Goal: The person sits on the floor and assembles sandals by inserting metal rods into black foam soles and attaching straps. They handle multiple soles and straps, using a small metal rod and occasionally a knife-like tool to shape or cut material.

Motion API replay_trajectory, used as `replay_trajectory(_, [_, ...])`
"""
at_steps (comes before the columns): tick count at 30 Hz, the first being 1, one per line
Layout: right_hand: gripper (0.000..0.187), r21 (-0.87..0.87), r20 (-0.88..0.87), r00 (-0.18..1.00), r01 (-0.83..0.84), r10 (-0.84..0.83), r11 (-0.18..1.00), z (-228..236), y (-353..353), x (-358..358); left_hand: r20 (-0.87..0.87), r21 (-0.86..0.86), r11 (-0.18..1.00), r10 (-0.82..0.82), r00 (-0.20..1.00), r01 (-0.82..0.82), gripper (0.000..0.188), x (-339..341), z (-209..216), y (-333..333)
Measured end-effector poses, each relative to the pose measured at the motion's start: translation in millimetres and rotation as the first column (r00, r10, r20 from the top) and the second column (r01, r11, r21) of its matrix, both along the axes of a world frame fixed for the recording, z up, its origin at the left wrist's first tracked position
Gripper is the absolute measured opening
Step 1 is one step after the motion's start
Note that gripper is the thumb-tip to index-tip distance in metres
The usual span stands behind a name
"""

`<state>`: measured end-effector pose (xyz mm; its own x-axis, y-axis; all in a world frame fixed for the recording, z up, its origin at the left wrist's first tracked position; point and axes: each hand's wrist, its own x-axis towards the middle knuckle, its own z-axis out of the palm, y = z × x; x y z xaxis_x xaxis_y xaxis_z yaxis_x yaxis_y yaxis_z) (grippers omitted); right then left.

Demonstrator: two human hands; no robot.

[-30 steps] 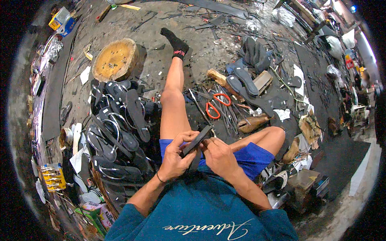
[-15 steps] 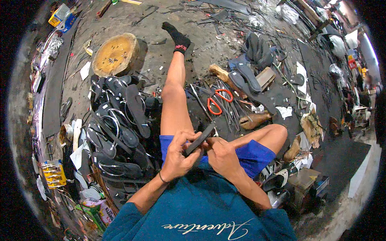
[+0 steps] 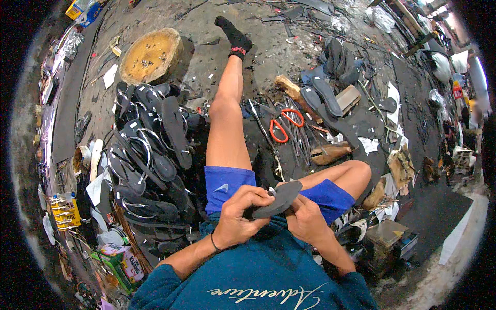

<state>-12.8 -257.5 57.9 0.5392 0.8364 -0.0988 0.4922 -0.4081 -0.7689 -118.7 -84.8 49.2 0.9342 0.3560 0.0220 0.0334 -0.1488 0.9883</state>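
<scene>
A dark grey sandal sole (image 3: 279,200) is held in front of my lap, with its flat face turned partly up. My left hand (image 3: 238,216) pinches its near left end between thumb and fingers. At the other side my right hand (image 3: 308,221) is closed on the edge, its fingertips partly hidden by the sole. To the left of my outstretched leg lies a heap of black sandals (image 3: 173,132), some with pale shiny straps. Scissors with red-orange handles (image 3: 279,131) rest among several thin metal tools (image 3: 299,144) ahead of my hands.
A round wooden block (image 3: 150,54) stands at the far left. Dark soles (image 3: 326,95) and a wooden shoe last (image 3: 330,154) lie at the right. Nearer on that side is a small box-like block (image 3: 386,233). A yellow container (image 3: 65,212) sits at the left edge.
The sandal sole was seen edge-on and upright; now it is tilted so that its broad face shows. Both hands have shifted slightly, and my right hand has moved to its right edge.
</scene>
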Motion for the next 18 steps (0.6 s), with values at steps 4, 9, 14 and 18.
replay_trajectory(4, [0.02, 0.005, -0.137, 0.989, 0.063, -0.062, 0.998, -4.2, -7.4, 2.6, -0.041, 0.02, 1.0, -0.022, 0.999, 0.023, 0.034, 1.4, -2.8, 2.0])
replay_trajectory(9, [0.019, -0.037, -0.082, 0.996, 0.032, -0.035, 0.999, -7.4, 1.3, 10.4, -0.054, -0.065, 0.998, -0.029, 0.998, 0.025, 0.03, 13.1, -2.8, 5.7])
replay_trajectory(14, [0.019, 0.068, 0.066, 0.937, 0.339, -0.343, 0.938, -26.9, 27.6, 25.3, -0.176, 0.136, 0.983, 0.145, 0.974, -0.122, 0.036, 30.9, -36.2, 15.7])
replay_trajectory(18, [0.018, -0.067, 0.442, 0.873, 0.261, -0.206, 0.963, -55.7, 43.3, 50.9, -0.316, 0.263, 0.958, -0.029, 0.948, 0.117, 0.053, 10.4, -68.0, 12.3])
